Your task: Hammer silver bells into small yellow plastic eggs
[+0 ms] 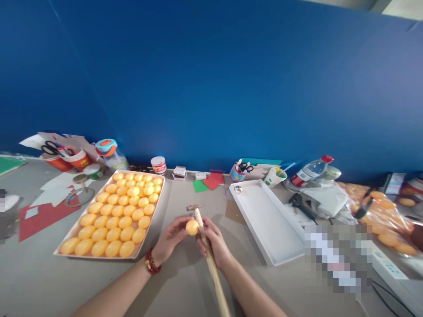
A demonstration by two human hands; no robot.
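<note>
My left hand pinches an orange ping-pong ball between thumb and fingers. A tiny dark or metallic bit shows just above the ball, too small to name. My right hand is closed around the upper wooden handle of a hammer. Its metal head points away from me, just beyond the ball, and the handle slants down toward me. The handle passes close by the ball's right side; I cannot tell if they touch. To the left lies a shallow box filled with rows of orange balls.
A long white tray at right holds a small shiny metal piece. Behind stand a cup of scissors, a plastic bottle and a jar. A black glue gun, bagged balls and a power strip lie farther right.
</note>
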